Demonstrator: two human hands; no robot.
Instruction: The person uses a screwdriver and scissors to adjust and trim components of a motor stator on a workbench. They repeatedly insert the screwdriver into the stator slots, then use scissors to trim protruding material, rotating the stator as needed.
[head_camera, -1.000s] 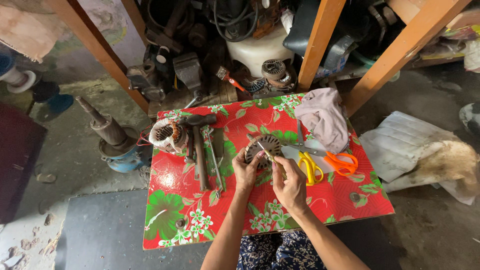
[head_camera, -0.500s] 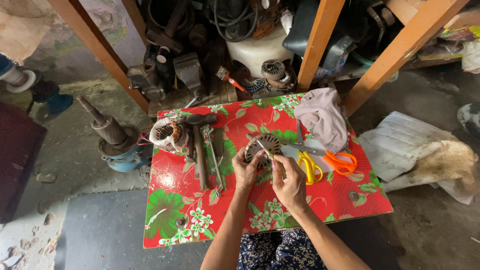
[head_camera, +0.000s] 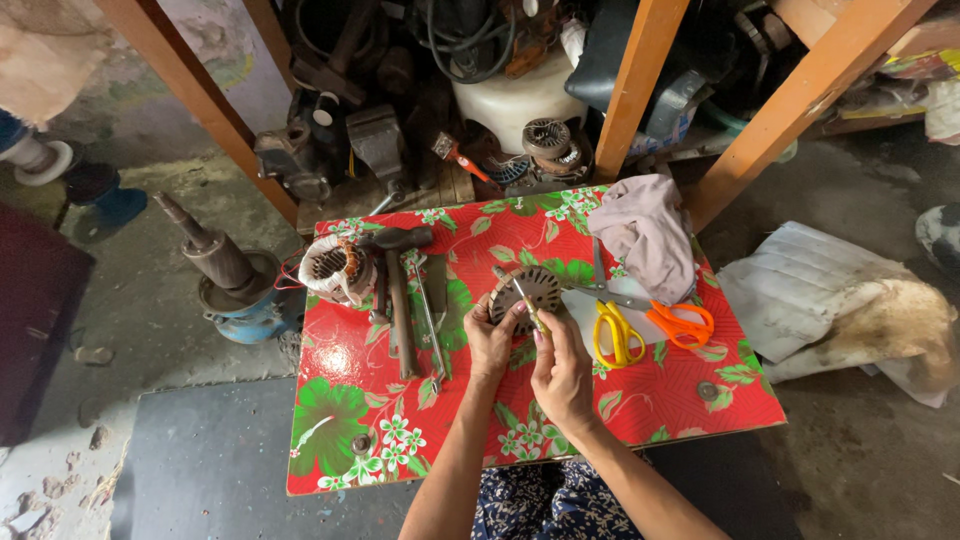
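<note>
Clearly mid-job: left hand (head_camera: 490, 340) grips the round slotted stator core (head_camera: 530, 292), right hand (head_camera: 562, 370) pinches a thin tool (head_camera: 528, 303) into it; 2 scissors (head_camera: 645, 325) lie unused on the tabletop (head_camera: 690, 400).

You see no packages, labels, signs or screens anywhere around you in this view.

The table cloth (head_camera: 690, 400) is red with green leaves and small white flowers. One pair of scissors (head_camera: 617, 333) is yellow, the other scissors (head_camera: 683, 322) orange. The rag (head_camera: 648, 232) at the far edge is pale pink. The round metal part (head_camera: 530, 290) is brown-grey. The wooden posts (head_camera: 640, 75) are orange-brown.
</note>
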